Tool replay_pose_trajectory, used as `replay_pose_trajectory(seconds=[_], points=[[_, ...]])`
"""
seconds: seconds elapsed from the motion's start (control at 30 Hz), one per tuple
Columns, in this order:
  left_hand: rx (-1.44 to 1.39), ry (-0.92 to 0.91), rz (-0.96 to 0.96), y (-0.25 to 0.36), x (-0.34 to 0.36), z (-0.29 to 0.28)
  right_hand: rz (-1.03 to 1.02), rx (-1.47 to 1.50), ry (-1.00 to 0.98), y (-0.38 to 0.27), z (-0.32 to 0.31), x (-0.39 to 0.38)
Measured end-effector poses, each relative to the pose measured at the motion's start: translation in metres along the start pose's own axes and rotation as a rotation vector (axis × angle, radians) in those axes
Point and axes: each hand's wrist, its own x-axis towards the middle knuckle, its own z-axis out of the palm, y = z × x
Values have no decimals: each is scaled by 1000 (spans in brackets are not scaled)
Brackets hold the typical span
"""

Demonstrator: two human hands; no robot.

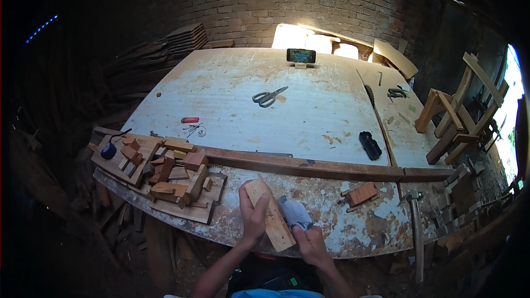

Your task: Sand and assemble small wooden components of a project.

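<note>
My left hand (pixel 253 216) grips a short flat wooden block (pixel 270 215) near the front edge of the worn workbench (pixel 309 105), holding it tilted. My right hand (pixel 312 244) holds a crumpled grey-blue piece of sandpaper or cloth (pixel 296 213) against the block's right side. Both forearms come up from the lower edge of the picture.
Left of my hands lies a pile of wood offcuts (pixel 165 174) with a blue tape measure (pixel 109 150). A long wooden strip (pixel 309 166) crosses the bench. A small block (pixel 361 194) and a hammer (pixel 415 215) lie to the right. Scissors (pixel 269 97), a phone (pixel 301 55) and a black tool (pixel 370 144) are farther back.
</note>
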Motion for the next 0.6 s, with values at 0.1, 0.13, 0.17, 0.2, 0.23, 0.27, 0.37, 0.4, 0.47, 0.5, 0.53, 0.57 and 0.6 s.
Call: replay_pose_trajectory(seconds=[0.1, 0.13, 0.17, 0.2, 0.23, 0.27, 0.37, 0.4, 0.47, 0.5, 0.53, 0.57, 0.6], points=[[-16, 47, -51, 0, -3, 0, 679, -171, -132, 1, 1, 1], [-6, 37, -39, -1, -2, -1, 746, -189, -147, 2, 2, 1], [5, 26, -19, -2, -4, -2, 714, -131, -207, 3, 1, 1], [3, 22, 1, -2, -2, -3, 267, -136, -5, 4, 3, 1], [-1, 33, 14, -3, -1, -4, 244, -137, -61, 3, 1, 1], [-2, 47, 11, -3, -2, -6, 313, -106, -120, 3, 2, 1], [-27, 115, -72, -3, 0, -9, 635, -48, -92, 1, 1, 2], [-2, 66, -30, -3, -1, -10, 555, -80, -166, 0, 0, 1], [-9, 34, 14, -4, -2, -11, 171, -105, -32, -2, 0, 0], [7, 27, -2, -3, -3, -11, -9, -33, 170, -4, 3, -1], [44, 42, 37, -3, -4, -11, 259, -64, -13, -5, 1, -2], [56, 48, 31, -2, -5, -12, 569, -160, -173, -6, 3, -3], [35, 75, 7, -2, -6, -12, 656, -64, -107, -6, 3, -4]])
